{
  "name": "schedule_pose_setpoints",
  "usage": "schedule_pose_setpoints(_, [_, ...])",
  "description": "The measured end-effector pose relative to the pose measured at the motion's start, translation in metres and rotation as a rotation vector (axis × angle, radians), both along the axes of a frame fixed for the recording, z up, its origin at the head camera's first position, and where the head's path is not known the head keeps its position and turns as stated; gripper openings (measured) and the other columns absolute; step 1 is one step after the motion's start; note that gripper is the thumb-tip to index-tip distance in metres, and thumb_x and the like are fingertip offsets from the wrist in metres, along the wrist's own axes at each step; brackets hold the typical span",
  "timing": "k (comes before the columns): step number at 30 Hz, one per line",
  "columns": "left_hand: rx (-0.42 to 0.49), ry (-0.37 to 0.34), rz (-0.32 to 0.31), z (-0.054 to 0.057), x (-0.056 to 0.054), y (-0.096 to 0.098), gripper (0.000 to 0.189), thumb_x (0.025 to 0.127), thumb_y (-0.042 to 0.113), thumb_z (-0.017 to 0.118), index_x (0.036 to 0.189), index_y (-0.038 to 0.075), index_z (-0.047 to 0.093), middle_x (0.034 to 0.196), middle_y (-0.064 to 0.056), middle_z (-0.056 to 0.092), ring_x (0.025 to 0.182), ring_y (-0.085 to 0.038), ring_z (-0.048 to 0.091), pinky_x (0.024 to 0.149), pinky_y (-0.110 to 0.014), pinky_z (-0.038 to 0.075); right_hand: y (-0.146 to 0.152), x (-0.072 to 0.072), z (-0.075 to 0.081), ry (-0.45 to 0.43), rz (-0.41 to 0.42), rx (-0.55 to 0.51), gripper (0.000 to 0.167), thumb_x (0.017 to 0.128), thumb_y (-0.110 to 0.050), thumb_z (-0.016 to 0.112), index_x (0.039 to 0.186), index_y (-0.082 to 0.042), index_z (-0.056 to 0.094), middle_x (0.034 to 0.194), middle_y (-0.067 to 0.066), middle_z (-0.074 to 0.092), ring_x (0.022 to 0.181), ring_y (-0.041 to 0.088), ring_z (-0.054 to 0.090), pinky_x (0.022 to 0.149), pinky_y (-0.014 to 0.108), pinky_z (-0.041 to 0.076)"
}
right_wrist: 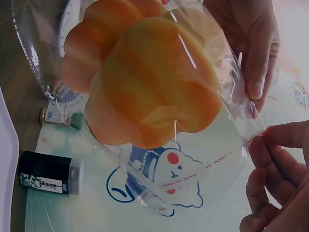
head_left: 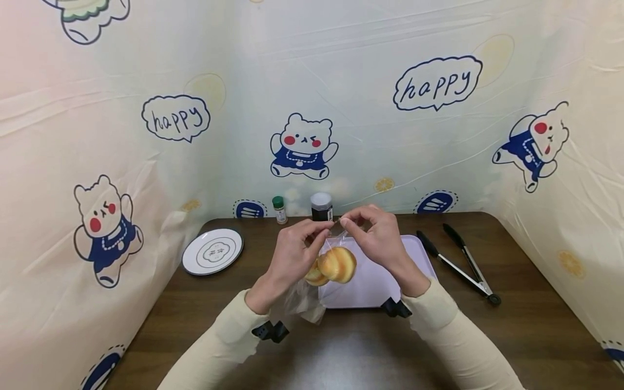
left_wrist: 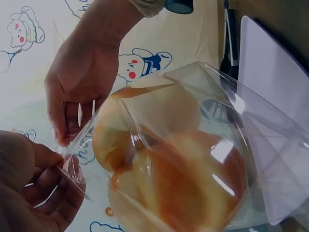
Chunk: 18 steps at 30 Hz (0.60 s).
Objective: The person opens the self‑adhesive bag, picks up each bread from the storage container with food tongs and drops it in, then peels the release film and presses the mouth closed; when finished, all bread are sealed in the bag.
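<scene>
A clear plastic bag (head_left: 304,306) hangs between my two hands over the tray's left part. Inside it are two golden-brown, bread-like buns (head_left: 339,264), one overlapping the other. My left hand (head_left: 291,248) pinches the bag's gathered edge between thumb and fingertips. Close beside it, my right hand (head_left: 379,234) pinches the same edge with thumb and index finger, its other fingers curled in the right wrist view. Red printed letters run along a strip of the bag (right_wrist: 193,176). Beneath the buns, the bag's loose end droops past the tray's near left corner.
A lilac tray (head_left: 380,284) lies under the hands on the brown table (head_left: 341,352). Black-tipped tongs (head_left: 468,276) rest to its right. At left is a white plate (head_left: 195,254). A green-capped small bottle (head_left: 279,210) and a dark jar (head_left: 322,207) stand at the back by the printed cloth.
</scene>
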<state>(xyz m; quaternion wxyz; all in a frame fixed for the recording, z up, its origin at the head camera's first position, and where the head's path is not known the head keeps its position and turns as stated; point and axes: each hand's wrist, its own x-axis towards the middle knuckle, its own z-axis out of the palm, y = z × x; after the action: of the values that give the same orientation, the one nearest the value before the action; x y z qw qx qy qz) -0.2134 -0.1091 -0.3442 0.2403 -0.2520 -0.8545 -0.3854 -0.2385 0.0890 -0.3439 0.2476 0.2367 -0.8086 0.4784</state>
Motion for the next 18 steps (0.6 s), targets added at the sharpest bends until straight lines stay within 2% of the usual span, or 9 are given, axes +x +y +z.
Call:
schedule_pose_setpoints(6, [0.055, 0.011, 0.022, 0.001, -0.001, -0.004, 0.016, 0.095, 0.011, 0.068, 0.108, 0.008, 0.076, 0.094, -0.005, 0.075, 0.073, -0.01, 0.065, 0.066, -0.021, 0.057, 0.009, -0.004, 0.003, -0.019, -0.032, -0.101, 0.013, 0.091, -0.02, 0.073, 0.092, -0.007, 0.076, 0.086, 0.007, 0.073, 0.075, 0.016, 0.057, 0.063, 0.022, 0.048])
schedule_pose_setpoints(10, [0.107, -0.014, 0.034, 0.002, -0.002, -0.008, 0.019, 0.094, 0.013, 0.069, 0.111, 0.007, 0.075, 0.095, -0.006, 0.076, 0.078, -0.013, 0.069, 0.07, -0.023, 0.059, 0.022, -0.009, 0.003, -0.026, -0.087, -0.161, 0.015, 0.092, -0.02, 0.072, 0.092, -0.005, 0.075, 0.086, 0.01, 0.072, 0.076, 0.012, 0.057, 0.061, 0.018, 0.047])
schedule_pose_setpoints(14, [0.14, -0.038, 0.053, 0.002, -0.003, -0.014, 0.024, 0.092, 0.014, 0.072, 0.115, 0.007, 0.074, 0.096, -0.006, 0.077, 0.081, -0.014, 0.071, 0.072, -0.025, 0.06, 0.038, -0.015, 0.004, -0.048, -0.155, -0.183, 0.019, 0.094, -0.025, 0.07, 0.093, -0.007, 0.074, 0.084, 0.007, 0.069, 0.077, 0.007, 0.056, 0.06, 0.019, 0.043])
schedule_pose_setpoints(18, [0.157, -0.048, 0.063, 0.002, -0.003, -0.019, 0.019, 0.093, 0.016, 0.071, 0.109, 0.009, 0.075, 0.097, -0.003, 0.076, 0.081, -0.013, 0.07, 0.073, -0.025, 0.06, 0.056, -0.02, 0.003, -0.076, -0.185, -0.219, 0.022, 0.096, -0.027, 0.068, 0.096, -0.006, 0.073, 0.084, 0.002, 0.069, 0.072, 0.007, 0.052, 0.054, 0.021, 0.038])
